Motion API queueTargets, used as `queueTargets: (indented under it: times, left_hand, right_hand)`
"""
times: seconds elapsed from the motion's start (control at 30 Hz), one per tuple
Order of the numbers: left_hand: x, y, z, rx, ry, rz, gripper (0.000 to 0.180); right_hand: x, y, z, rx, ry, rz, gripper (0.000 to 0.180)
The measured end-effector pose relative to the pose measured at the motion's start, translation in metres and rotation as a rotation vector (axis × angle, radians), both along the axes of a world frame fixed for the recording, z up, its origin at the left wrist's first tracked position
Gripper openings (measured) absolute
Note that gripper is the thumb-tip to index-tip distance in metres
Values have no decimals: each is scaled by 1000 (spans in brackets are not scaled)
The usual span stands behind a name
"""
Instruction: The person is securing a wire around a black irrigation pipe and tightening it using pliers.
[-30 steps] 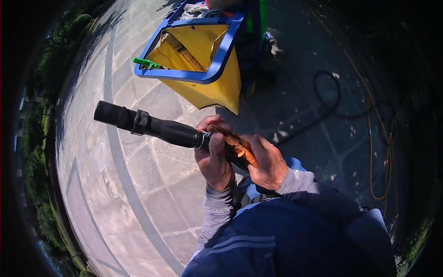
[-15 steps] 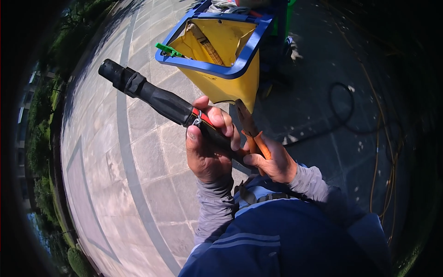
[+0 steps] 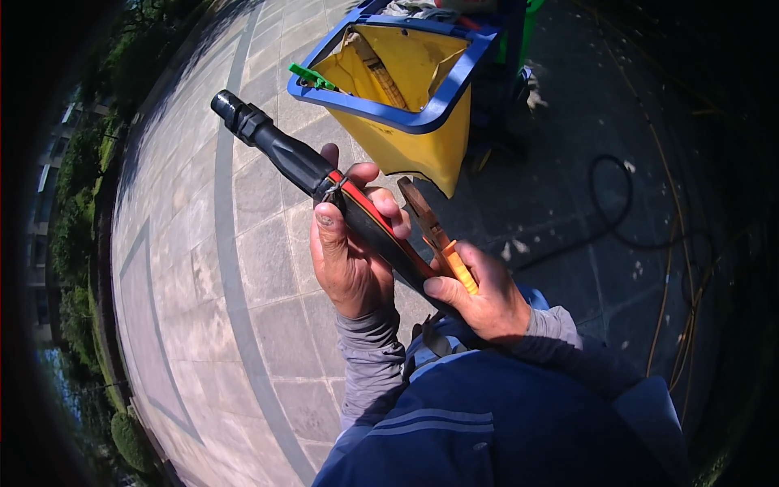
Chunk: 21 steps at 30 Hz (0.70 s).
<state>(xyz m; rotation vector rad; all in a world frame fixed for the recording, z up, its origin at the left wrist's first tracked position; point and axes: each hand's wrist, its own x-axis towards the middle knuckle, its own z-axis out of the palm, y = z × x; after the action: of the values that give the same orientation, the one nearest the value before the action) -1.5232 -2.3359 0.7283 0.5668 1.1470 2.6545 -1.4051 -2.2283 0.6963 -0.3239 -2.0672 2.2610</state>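
Cradling hose (image 3: 373,227) in left hand (image 3: 354,272), loosely curled: fingers wrapped around far side, thumb along near side, tip just beside wire tie (image 3: 333,189). Gripping pliers (image 3: 432,227) in right hand (image 3: 492,302), well closed around orange handles (image 3: 461,270), head pointing up and slightly left. Hose slanting from nozzle (image 3: 296,158) at upper left down to right thumb; cannot tell if pinched there or just passing underneath. Wire tie wrapped around hose, roughly straight left of pliers' head, with clear gap between. Nearer to wire tie: left hand. Pliers' long axis steeper than hose's. Yellow bag (image 3: 422,150) just beyond.
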Motion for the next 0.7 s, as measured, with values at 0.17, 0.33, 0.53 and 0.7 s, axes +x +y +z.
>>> queueTargets:
  times: [0.17, 0.33, 0.53, 0.7]
  left_hand:
    - [6, 7, 9, -389, 44, 327, 55]
    - [7, 8, 4, -420, 203, 640, 37]
    - [8, 14, 13, -476, 257, 769, 14]
    - [9, 14, 12, -640, 366, 899, 12]
  right_hand:
    - [4, 5, 4, 77, -39, -45, 39]
    - [7, 9, 14, 91, -63, -58, 40]
    - [8, 8, 18, 111, -50, -45, 43]
    - [10, 11, 17, 95, 2, -12, 45]
